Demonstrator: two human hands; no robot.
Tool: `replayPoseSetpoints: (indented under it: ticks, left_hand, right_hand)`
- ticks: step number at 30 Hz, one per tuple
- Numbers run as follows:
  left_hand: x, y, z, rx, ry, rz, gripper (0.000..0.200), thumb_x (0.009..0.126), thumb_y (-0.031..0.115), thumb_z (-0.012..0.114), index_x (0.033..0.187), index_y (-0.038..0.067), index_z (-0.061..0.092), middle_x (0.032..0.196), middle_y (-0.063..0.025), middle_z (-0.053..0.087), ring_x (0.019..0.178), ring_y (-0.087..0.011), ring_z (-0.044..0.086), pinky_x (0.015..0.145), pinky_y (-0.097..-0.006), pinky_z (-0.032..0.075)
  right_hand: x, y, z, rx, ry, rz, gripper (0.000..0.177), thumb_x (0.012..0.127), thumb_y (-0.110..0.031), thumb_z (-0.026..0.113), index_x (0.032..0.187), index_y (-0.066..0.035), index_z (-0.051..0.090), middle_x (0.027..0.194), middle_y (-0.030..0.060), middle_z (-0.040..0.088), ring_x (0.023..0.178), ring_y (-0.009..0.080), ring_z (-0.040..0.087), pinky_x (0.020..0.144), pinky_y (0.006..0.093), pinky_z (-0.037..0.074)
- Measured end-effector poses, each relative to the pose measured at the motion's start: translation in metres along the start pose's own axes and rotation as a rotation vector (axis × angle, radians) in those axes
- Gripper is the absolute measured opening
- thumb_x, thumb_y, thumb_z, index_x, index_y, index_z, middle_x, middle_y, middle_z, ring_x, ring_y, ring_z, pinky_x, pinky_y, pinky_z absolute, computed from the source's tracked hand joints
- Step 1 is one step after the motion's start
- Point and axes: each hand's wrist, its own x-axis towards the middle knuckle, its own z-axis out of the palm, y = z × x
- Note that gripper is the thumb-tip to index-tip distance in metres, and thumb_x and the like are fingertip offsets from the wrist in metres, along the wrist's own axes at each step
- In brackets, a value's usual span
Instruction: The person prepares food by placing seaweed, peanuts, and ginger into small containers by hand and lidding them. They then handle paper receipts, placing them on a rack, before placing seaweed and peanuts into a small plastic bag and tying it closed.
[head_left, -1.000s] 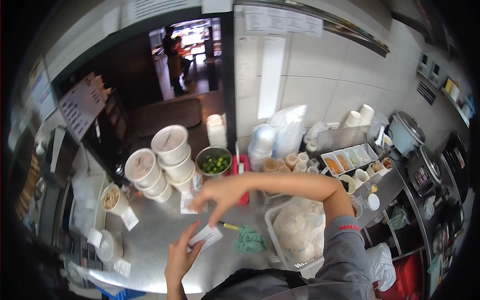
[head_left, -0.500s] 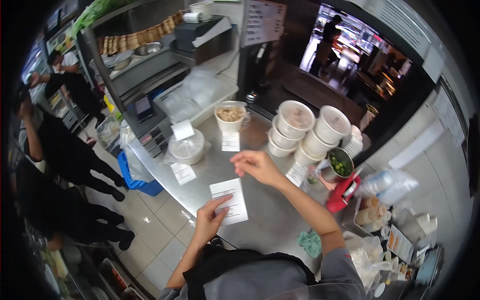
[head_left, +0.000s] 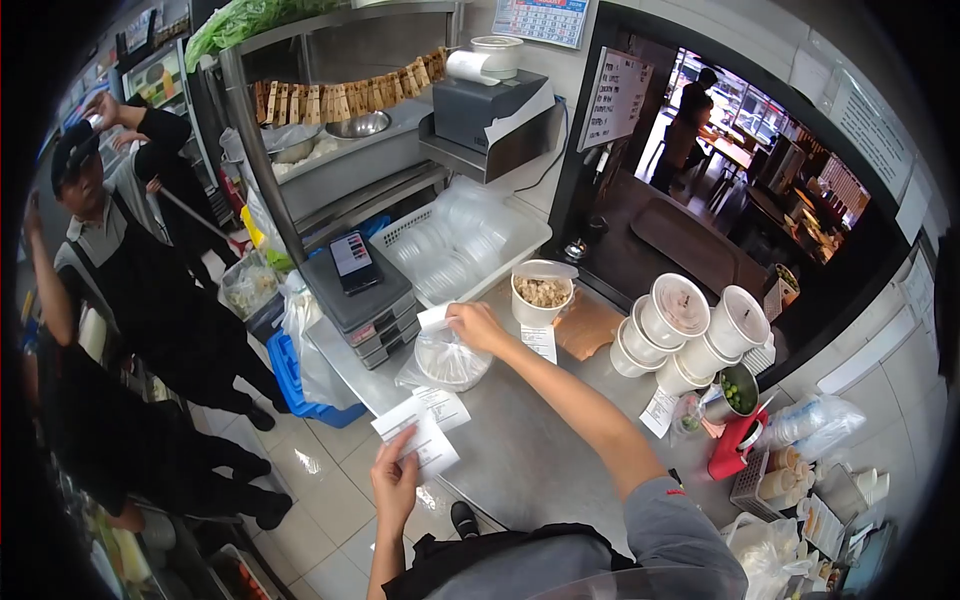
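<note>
My left hand (head_left: pixel 395 480) pinches a white printed receipt (head_left: pixel 428 452) between thumb and fingers, just off the counter's front edge. My right hand (head_left: pixel 477 328) reaches over a round bowl in a clear plastic bag (head_left: pixel 450 362). Its fingers close on a small white paper slip (head_left: pixel 433 318) at the top of that bag. Another printed receipt (head_left: pixel 442 408) lies beside the bagged bowl, partly behind the one I hold. Right of the bowl stands a white tub (head_left: pixel 543 294) of chopped food, its lid tilted at the back, with a receipt (head_left: pixel 540 343) in front.
Stacked lidded tubs (head_left: pixel 680 315) stand on the steel counter (head_left: pixel 530 430) at right, near a metal pot of greens (head_left: pixel 738 388) and a red object (head_left: pixel 738 445). A phone (head_left: pixel 356 262) lies on dark boxes beside a basket of plastic lids (head_left: pixel 450 235). Co-workers stand at left.
My right hand has moved left, to the slip on the bagged bowl. My left hand has lifted the receipt toward the counter's front edge. The camera view has shifted left.
</note>
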Motion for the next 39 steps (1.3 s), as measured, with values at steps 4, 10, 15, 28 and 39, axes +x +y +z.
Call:
replayPoseSetpoints:
  ticks: [4, 10, 15, 28, 39]
  left_hand:
    - [0.033, -0.010, 0.004, -0.102, 0.084, 0.103, 0.038, 0.081, 0.001, 0.060, 0.119, -0.002, 0.054, 0.114, -0.0118, 0.052, 0.104, -0.0194, 0.052, 0.084, -0.0278, 0.044]
    - [0.064, -0.026, 0.036, -0.415, -0.027, -0.066, 0.023, 0.084, 0.006, 0.063, 0.103, -0.006, 0.061, 0.097, -0.0084, 0.063, 0.085, -0.0106, 0.057, 0.075, -0.0257, 0.046]
    - [0.068, -0.053, 0.048, -0.291, -0.165, -0.093, 0.019, 0.084, 0.008, 0.063, 0.098, -0.005, 0.064, 0.089, -0.0059, 0.066, 0.080, -0.0083, 0.057, 0.072, -0.0234, 0.046]
    - [0.054, -0.065, 0.024, -0.438, -0.167, -0.357, 0.024, 0.087, 0.012, 0.060, 0.101, -0.007, 0.062, 0.092, -0.0087, 0.066, 0.081, -0.0091, 0.058, 0.072, -0.0231, 0.047]
    - [0.178, 0.019, 0.009, -0.548, 0.124, 0.038, 0.025, 0.091, 0.020, 0.055, 0.090, -0.004, 0.062, 0.080, -0.0016, 0.062, 0.067, -0.0034, 0.051, 0.059, -0.0192, 0.040]
  right_hand:
    - [-0.010, -0.057, -0.049, 0.667, -0.507, -0.069, 0.019, 0.081, -0.011, 0.062, 0.097, 0.000, 0.062, 0.083, 0.0077, 0.065, 0.076, 0.0181, 0.062, 0.068, 0.0280, 0.046]
    - [-0.003, -0.107, -0.079, 0.427, -0.737, -0.322, 0.024, 0.074, -0.012, 0.068, 0.092, 0.002, 0.064, 0.084, 0.0119, 0.067, 0.078, 0.0185, 0.063, 0.071, 0.0300, 0.048]
    - [0.098, -0.049, -0.115, -0.059, 0.160, -0.328, 0.035, 0.067, -0.011, 0.070, 0.101, -0.004, 0.064, 0.115, 0.0177, 0.056, 0.105, 0.0323, 0.054, 0.089, 0.0384, 0.043]
    - [0.192, -0.046, -0.165, 0.628, 0.306, -0.021, 0.029, 0.073, -0.002, 0.066, 0.102, 0.000, 0.063, 0.097, 0.0118, 0.064, 0.097, 0.0225, 0.061, 0.083, 0.0379, 0.049]
    - [0.111, -0.124, -0.174, 0.915, -0.300, -0.004, 0.036, 0.076, 0.006, 0.058, 0.112, -0.003, 0.060, 0.106, 0.0096, 0.063, 0.083, 0.0155, 0.064, 0.072, 0.0287, 0.054]
